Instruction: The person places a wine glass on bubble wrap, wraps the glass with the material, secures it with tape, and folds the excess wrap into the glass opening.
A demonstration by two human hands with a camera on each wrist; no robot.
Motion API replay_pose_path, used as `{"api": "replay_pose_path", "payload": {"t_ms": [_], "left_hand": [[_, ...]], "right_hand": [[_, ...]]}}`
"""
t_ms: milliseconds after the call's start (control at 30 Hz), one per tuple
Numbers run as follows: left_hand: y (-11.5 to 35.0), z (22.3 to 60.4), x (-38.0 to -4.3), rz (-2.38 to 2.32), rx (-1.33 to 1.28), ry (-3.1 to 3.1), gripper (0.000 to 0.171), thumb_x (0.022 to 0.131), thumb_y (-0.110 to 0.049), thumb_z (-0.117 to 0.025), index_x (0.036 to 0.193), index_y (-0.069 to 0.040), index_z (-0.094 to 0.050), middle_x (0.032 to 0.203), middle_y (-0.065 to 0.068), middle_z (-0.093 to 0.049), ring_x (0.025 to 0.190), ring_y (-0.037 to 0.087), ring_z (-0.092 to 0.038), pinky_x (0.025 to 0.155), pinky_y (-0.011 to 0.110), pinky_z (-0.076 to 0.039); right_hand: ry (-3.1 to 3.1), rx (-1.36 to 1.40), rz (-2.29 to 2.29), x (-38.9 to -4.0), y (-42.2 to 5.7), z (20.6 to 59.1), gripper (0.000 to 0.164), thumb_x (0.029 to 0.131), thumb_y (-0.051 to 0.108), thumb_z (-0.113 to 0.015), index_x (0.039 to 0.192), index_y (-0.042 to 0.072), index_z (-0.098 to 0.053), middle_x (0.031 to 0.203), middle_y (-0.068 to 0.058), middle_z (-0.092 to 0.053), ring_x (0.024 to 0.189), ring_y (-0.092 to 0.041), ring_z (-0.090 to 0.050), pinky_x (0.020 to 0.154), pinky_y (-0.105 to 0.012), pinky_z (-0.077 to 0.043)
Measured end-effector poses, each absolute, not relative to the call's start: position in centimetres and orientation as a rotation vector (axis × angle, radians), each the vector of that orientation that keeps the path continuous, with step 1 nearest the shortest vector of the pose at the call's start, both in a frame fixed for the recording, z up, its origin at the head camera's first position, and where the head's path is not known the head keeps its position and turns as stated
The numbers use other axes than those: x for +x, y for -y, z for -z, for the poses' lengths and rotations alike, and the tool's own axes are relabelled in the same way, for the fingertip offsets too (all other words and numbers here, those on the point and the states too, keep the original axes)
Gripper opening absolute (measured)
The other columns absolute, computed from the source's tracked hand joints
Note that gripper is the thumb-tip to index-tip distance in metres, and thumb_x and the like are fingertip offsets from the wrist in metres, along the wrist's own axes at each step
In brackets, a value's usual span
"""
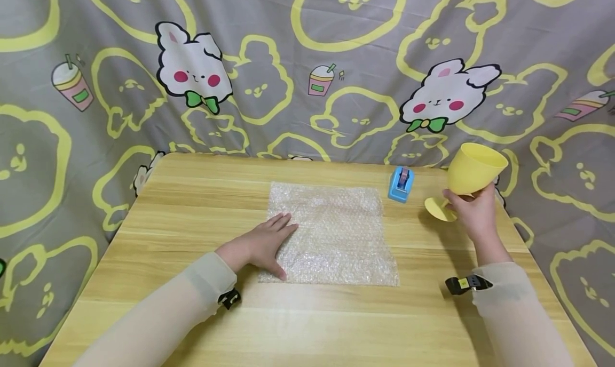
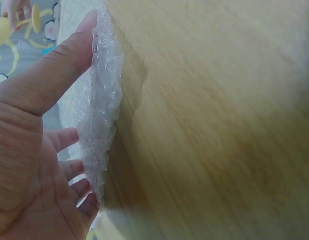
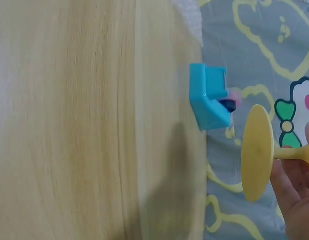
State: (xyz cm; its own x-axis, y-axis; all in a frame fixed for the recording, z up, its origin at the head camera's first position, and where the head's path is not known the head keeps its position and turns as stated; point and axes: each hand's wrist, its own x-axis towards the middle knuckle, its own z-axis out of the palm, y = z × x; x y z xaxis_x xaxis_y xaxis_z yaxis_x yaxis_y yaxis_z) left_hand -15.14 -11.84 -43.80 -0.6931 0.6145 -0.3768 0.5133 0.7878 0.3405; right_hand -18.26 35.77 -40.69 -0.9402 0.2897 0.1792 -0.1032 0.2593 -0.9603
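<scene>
A sheet of bubble wrap lies flat on the wooden table. My left hand rests on its left edge with fingers spread; in the left wrist view the thumb and fingertips touch the bubble wrap. At the right, my right hand grips a yellow goblet by its stem, just under the bowl. The goblet is tilted to the right and held above the table. Its round base and part of the stem show in the right wrist view, where the bowl is out of frame.
A blue tape dispenser stands near the table's back edge, between the bubble wrap and the goblet. The wooden table reaches back to a grey patterned curtain, which hangs behind it and along both sides.
</scene>
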Motion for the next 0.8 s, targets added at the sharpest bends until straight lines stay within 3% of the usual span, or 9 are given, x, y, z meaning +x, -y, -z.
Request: {"api": "replay_pose_path", "payload": {"t_ms": [267,500,800], "left_hand": [[12.0,43.9,-15.1,-0.299,0.849,-2.502,0.128,0.066,-0.06,-0.086,0.161,-0.01,-0.017,0.167,0.017,-0.001,0.153,0.034,0.0,0.123,0.048,-0.011],[12.1,43.8,-15.1,-0.31,0.851,-2.504,0.128,0.065,-0.06,-0.087,0.161,-0.01,-0.017,0.166,0.017,-0.001,0.153,0.034,0.0,0.123,0.048,-0.01],[12.0,43.9,-15.1,-0.31,0.869,-2.505,0.129,0.065,-0.061,-0.086,0.161,-0.01,-0.017,0.166,0.017,-0.001,0.153,0.034,0.0,0.123,0.048,-0.01]], "right_hand": [[2.255,-0.017,-1.602,-17.6,-34.3,39.0,0.052,0.085,-0.01,-0.072,0.124,0.016,-0.05,0.1,-0.004,-0.054,0.078,-0.005,-0.067,0.06,-0.023,-0.059],[2.281,0.038,-1.596,-17.6,-33.2,39.2,0.058,0.087,-0.008,-0.072,0.131,0.019,-0.046,0.103,0.0,-0.056,0.081,-0.004,-0.067,0.063,-0.021,-0.058],[2.325,0.109,-1.577,-16.4,-30.6,38.1,0.055,0.087,-0.008,-0.072,0.129,0.015,-0.045,0.099,0.001,-0.057,0.083,-0.003,-0.067,0.064,-0.023,-0.059]]}}
